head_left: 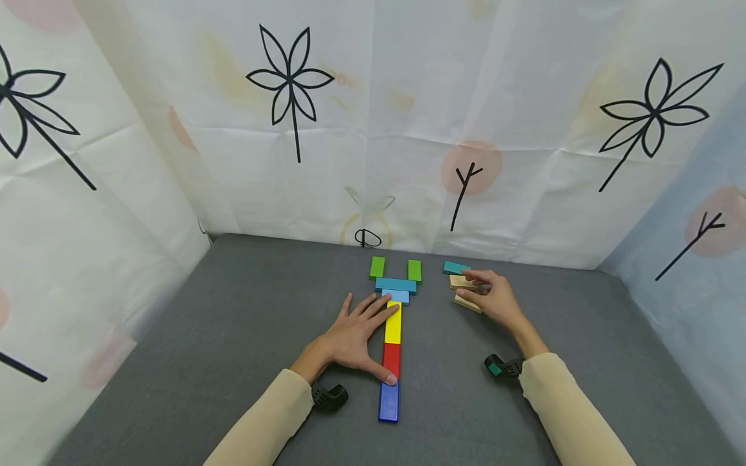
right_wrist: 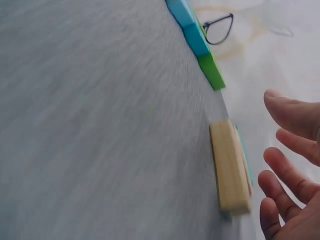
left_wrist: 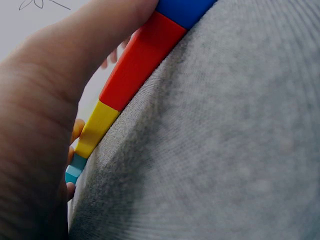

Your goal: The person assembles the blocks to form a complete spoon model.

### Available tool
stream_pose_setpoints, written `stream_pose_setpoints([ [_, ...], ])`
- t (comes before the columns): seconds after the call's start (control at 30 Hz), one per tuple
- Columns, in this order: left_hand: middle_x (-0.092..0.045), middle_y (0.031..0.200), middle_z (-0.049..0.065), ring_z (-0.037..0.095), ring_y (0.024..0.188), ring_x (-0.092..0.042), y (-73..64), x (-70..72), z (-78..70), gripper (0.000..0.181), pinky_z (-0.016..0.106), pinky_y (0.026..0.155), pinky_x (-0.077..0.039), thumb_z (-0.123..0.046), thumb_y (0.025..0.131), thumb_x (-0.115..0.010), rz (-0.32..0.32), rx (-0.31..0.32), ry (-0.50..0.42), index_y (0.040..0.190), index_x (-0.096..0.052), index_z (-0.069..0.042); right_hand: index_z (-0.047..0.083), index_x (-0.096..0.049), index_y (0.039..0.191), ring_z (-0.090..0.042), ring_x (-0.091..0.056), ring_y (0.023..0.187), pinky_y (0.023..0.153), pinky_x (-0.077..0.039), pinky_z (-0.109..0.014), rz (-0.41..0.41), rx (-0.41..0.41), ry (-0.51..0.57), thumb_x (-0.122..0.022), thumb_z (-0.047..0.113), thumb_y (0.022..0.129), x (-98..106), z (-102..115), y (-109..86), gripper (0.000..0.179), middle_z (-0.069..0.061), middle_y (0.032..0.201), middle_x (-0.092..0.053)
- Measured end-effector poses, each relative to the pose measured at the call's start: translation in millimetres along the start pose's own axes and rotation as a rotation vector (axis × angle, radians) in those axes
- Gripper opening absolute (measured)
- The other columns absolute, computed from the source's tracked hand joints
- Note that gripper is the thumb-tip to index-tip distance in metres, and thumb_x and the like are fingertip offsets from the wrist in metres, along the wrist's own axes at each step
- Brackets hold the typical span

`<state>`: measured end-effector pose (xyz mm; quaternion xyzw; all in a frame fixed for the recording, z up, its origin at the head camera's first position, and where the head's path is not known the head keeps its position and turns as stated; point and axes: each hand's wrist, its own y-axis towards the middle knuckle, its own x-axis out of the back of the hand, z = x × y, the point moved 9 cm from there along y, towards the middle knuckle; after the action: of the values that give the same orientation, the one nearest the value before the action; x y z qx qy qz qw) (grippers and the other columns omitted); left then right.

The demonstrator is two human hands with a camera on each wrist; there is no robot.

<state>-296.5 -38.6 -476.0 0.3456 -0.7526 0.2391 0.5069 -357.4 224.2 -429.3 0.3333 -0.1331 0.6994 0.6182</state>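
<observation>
My left hand (head_left: 352,336) lies with spread fingers over a column of blocks. Its thumb rests where the red block (head_left: 391,357) meets the dark blue block (head_left: 388,404); its fingertips touch the yellow block (head_left: 393,327) and the light blue block (head_left: 399,298). A teal block (head_left: 399,284) lies crosswise above, topped by two green blocks (head_left: 377,267). Over at the right, my right hand (head_left: 497,299) hovers by two plain wooden blocks (head_left: 468,305), its thumb and fingers apart. In the right wrist view nothing is between its fingers, beside a wooden block (right_wrist: 230,167).
Another teal block (head_left: 454,267) lies just beyond the wooden ones. Grey cloth (head_left: 233,336) covers the table, with white patterned curtains (head_left: 373,116) behind and at both sides. A dark band sits at each wrist.
</observation>
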Motion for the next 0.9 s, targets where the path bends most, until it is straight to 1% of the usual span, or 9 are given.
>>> stream_pose_setpoints([
  [0.1, -0.005, 0.171, -0.004, 0.026, 0.156, -0.005, -0.1, -1.0, 0.3, 0.125, 0.066, 0.116, 0.009, -0.083, 0.064, -0.072, 0.004, 0.001, -0.001, 0.164, -0.02, -0.029, -0.002, -0.063, 0.134, -0.041, -0.06, 0.111, 0.089, -0.051, -0.054, -0.015, -0.026, -0.024, -0.076, 0.016, 0.093, 6, -9, -12.6, 0.047, -0.024, 0.125, -0.062],
  [0.23, -0.005, 0.171, -0.005, 0.026, 0.156, -0.004, 0.0, -2.1, 0.8, 0.125, 0.066, 0.116, 0.009, -0.083, 0.064, -0.072, 0.005, 0.004, 0.004, 0.164, -0.019, -0.03, -0.003, -0.067, 0.129, -0.035, -0.06, 0.102, 0.081, -0.051, -0.046, 0.005, -0.054, -0.068, -0.079, 0.016, 0.091, 7, -18, -22.8, 0.044, -0.023, 0.121, -0.064],
  [0.33, -0.005, 0.171, -0.004, 0.026, 0.156, -0.005, 0.1, -1.6, 0.8, 0.125, 0.067, 0.116, 0.009, -0.083, 0.064, -0.072, 0.0, 0.003, 0.0, 0.164, -0.02, -0.029, -0.003, -0.069, 0.124, -0.029, -0.058, 0.093, 0.076, -0.048, -0.041, 0.022, -0.062, -0.102, -0.079, 0.014, 0.09, 6, -20, -23.7, 0.039, -0.02, 0.112, -0.064],
  [0.4, -0.005, 0.171, -0.004, 0.026, 0.156, -0.005, 0.0, -1.0, 0.8, 0.125, 0.067, 0.116, 0.009, -0.083, 0.064, -0.073, -0.002, 0.002, -0.001, 0.164, -0.02, -0.029, -0.003, -0.071, 0.122, -0.025, -0.055, 0.088, 0.073, -0.045, -0.039, 0.027, -0.06, -0.119, -0.079, 0.012, 0.09, 5, -18, -20.8, 0.036, -0.017, 0.107, -0.063],
  [0.5, -0.005, 0.171, -0.004, 0.026, 0.156, -0.005, 0.1, -0.9, 0.6, 0.125, 0.067, 0.116, 0.009, -0.083, 0.064, -0.073, -0.002, 0.002, -0.005, 0.164, -0.02, -0.029, -0.002, -0.07, 0.123, -0.024, -0.053, 0.085, 0.071, -0.043, -0.039, 0.04, -0.057, -0.129, -0.077, 0.01, 0.091, 1, -10, -12.1, 0.035, -0.015, 0.105, -0.061],
  [0.6, -0.005, 0.171, -0.004, 0.026, 0.156, -0.004, 0.2, -1.3, 1.2, 0.125, 0.066, 0.116, 0.01, -0.083, 0.064, -0.072, 0.002, 0.008, -0.006, 0.164, -0.02, -0.029, -0.001, -0.069, 0.126, -0.028, -0.056, 0.09, 0.072, -0.047, -0.04, 0.067, -0.044, -0.108, -0.076, 0.009, 0.092, -8, 5, 2.5, 0.036, -0.017, 0.111, -0.06],
  [0.73, -0.004, 0.171, -0.005, 0.025, 0.156, -0.004, 0.5, -2.3, 2.6, 0.125, 0.067, 0.116, 0.01, -0.084, 0.064, -0.071, 0.01, 0.02, 0.002, 0.164, -0.019, -0.031, 0.0, -0.069, 0.127, -0.033, -0.058, 0.098, 0.076, -0.051, -0.043, 0.117, -0.031, -0.049, -0.075, 0.011, 0.093, -30, 29, 28.4, 0.036, -0.02, 0.119, -0.06],
  [0.9, -0.004, 0.171, -0.006, 0.025, 0.156, -0.004, 1.0, -2.1, 2.5, 0.125, 0.067, 0.116, 0.009, -0.085, 0.064, -0.071, 0.01, 0.024, 0.014, 0.164, -0.019, -0.031, 0.001, -0.069, 0.128, -0.03, -0.056, 0.098, 0.074, -0.048, -0.037, 0.195, -0.007, -0.01, -0.072, 0.012, 0.096, -64, 46, 59.0, 0.034, -0.019, 0.125, -0.062],
])
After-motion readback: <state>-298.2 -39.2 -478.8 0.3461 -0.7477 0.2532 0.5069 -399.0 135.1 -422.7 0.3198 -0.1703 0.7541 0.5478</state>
